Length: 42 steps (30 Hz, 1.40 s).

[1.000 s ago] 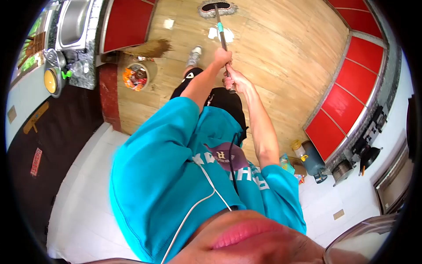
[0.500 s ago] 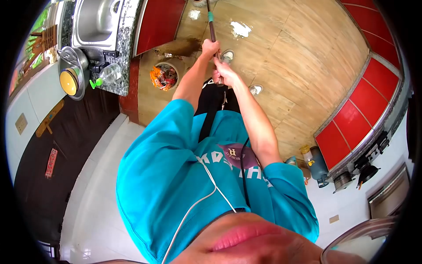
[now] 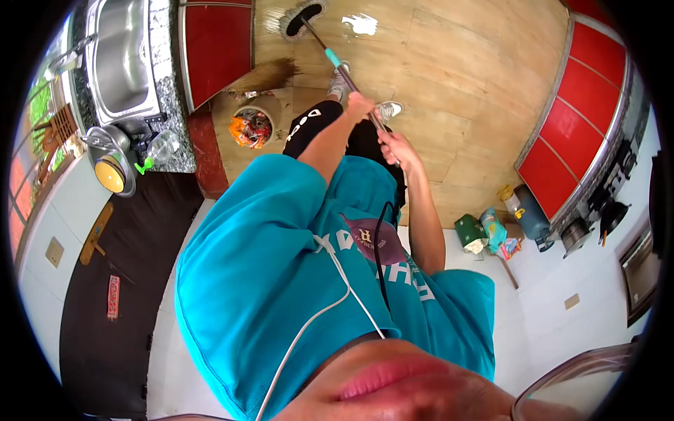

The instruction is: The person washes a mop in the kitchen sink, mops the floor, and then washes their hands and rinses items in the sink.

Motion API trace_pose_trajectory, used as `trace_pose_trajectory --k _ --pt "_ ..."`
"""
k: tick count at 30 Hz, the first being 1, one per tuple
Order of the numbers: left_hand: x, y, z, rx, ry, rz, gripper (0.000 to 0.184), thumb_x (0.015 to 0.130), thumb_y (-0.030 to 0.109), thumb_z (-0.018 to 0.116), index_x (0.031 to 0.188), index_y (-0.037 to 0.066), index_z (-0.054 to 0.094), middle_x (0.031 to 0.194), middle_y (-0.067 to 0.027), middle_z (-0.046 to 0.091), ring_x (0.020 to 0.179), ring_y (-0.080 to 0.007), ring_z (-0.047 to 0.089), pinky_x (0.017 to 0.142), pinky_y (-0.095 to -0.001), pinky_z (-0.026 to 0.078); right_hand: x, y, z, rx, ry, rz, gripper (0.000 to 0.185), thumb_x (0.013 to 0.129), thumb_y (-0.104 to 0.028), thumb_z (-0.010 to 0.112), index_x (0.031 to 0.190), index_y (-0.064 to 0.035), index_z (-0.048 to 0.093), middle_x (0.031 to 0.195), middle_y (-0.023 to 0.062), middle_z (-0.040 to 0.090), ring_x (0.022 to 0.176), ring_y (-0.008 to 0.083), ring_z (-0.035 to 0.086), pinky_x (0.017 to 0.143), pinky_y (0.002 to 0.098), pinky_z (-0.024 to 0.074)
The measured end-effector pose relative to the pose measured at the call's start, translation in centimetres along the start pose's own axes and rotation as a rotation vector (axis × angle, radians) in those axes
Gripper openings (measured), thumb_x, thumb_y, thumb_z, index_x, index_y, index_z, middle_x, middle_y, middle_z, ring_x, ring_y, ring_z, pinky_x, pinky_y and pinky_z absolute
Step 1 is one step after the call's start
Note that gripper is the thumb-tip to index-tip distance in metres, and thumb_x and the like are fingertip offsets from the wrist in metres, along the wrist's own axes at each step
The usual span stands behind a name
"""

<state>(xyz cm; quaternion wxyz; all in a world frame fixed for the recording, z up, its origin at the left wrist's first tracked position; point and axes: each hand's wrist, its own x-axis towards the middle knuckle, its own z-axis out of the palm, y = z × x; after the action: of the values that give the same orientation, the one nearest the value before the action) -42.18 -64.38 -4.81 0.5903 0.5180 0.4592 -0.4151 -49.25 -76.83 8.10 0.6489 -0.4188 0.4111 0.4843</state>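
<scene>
A mop with a dark oval head, pale fringe and long brown handle runs down from the top of the view. Its head rests on the floor, and a turquoise sleeve wraps part of the handle. My left hand is closed round the handle, partway along it. Closer to my body, my right hand grips the handle near its end. Both my shoes stand on the floor beside the handle.
At left, a bin full of wrappers stands below red cabinets and a steel sink. A plastic bottle lies by the sink. Bags and a gas cylinder stand near the right cabinets.
The mop's head has come into view at the upper left, and the handle now slants more. Both hands have moved down and right in view, still holding it. The camera view has shifted.
</scene>
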Motion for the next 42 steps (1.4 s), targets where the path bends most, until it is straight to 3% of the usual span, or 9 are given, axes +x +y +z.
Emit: trace_pose_trajectory --k 8,11,14,23,27,28,34,40,42 --pt "-5.8 -7.7 9.5 0.082 -0.155 -0.157 0.022 0.074 -0.013 0.050 0.088 -0.008 0.034 0.065 -0.0232 0.051 0.051 -0.0341 0.059 0.043 -0.0481 0.053 -11.1 3.0 -5.0 -0.147 0.239 0.041 0.033 0.087 -0.033 0.054 0.071 -0.0052 0.044 0.048 -0.0018 0.038 0.033 0.0068 0.033 0.029 0.0236 0.0252" --pt "-6.0 -5.4 9.3 0.052 -0.260 -0.197 0.017 0.075 -0.011 0.050 0.084 -0.006 0.036 0.066 -0.0207 0.053 0.049 -0.0305 0.059 0.041 -0.0458 0.053 -10.7 0.7 -5.1 -0.231 0.177 0.043 0.030 0.088 -0.027 0.052 0.070 -0.0053 0.043 0.048 -0.0005 0.038 0.032 0.0088 0.036 0.028 0.0265 0.0306" --pt "-5.5 -3.9 9.3 -0.029 -0.066 -0.028 0.016 0.077 -0.003 0.052 0.065 -0.007 0.043 0.056 -0.0170 0.053 0.045 -0.0259 0.058 0.036 -0.0405 0.049 -9.2 -1.6 -4.7 -0.337 0.109 -0.005 0.028 0.088 -0.026 0.051 0.070 -0.0067 0.040 0.048 -0.0004 0.039 0.031 0.0095 0.035 0.028 0.0270 0.0315" --pt "1.5 11.5 -3.6 -0.010 0.010 0.282 0.013 0.075 0.000 0.051 0.065 -0.007 0.052 0.055 -0.0173 0.057 0.047 -0.0274 0.059 0.042 -0.0353 0.050 3.6 -11.0 6.3 -0.131 -0.100 -0.101 0.025 0.087 -0.027 0.053 0.075 -0.0053 0.047 0.047 -0.0021 0.038 0.032 0.0093 0.036 0.030 0.0265 0.0303" --pt "1.6 17.6 -7.3 0.226 0.034 0.308 0.012 0.073 0.001 0.051 0.064 -0.006 0.054 0.057 -0.0150 0.057 0.046 -0.0232 0.057 0.039 -0.0337 0.046 8.7 -13.8 9.3 -0.169 -0.064 -0.318 0.021 0.084 -0.018 0.055 0.070 -0.0041 0.049 0.050 -0.0012 0.043 0.037 0.0095 0.039 0.035 0.0247 0.0335" --pt "0.3 18.1 -6.5 0.113 0.096 0.345 0.011 0.071 0.000 0.051 0.063 -0.006 0.053 0.055 -0.0142 0.056 0.043 -0.0217 0.054 0.037 -0.0327 0.044 9.7 -13.9 9.9 0.059 -0.130 -0.319 0.017 0.083 -0.014 0.056 0.070 -0.0043 0.050 0.054 -0.0011 0.045 0.040 0.0084 0.040 0.037 0.0215 0.0318" --pt "1.9 15.3 -3.3 0.192 0.058 0.295 0.012 0.071 0.000 0.055 0.061 -0.003 0.048 0.051 -0.0109 0.049 0.041 -0.0207 0.052 0.036 -0.0328 0.043 6.8 -12.1 6.8 0.376 -0.180 -0.233 0.015 0.082 -0.010 0.057 0.071 -0.0043 0.048 0.057 -0.0024 0.043 0.042 0.0043 0.036 0.036 0.0194 0.0248" --pt "-2.1 8.4 7.5 0.520 0.100 0.311 0.019 0.068 0.005 0.061 0.053 -0.002 0.051 0.052 -0.0124 0.055 0.042 -0.0205 0.056 0.037 -0.0309 0.044 1.4 -6.7 -4.1 0.515 -0.251 -0.157 0.021 0.085 -0.012 0.054 0.068 -0.0093 0.042 0.053 -0.0049 0.038 0.038 0.0021 0.032 0.032 0.0179 0.0212" --pt "3.4 1.5 10.2 0.553 0.047 0.293 0.017 0.065 0.004 0.062 0.055 -0.003 0.050 0.052 -0.0147 0.055 0.043 -0.0227 0.057 0.037 -0.0335 0.045 -0.3 -2.9 -9.2 0.582 -0.267 -0.153 0.019 0.085 -0.014 0.054 0.070 -0.0083 0.044 0.051 -0.0049 0.037 0.037 0.0028 0.031 0.032 0.0186 0.0203"
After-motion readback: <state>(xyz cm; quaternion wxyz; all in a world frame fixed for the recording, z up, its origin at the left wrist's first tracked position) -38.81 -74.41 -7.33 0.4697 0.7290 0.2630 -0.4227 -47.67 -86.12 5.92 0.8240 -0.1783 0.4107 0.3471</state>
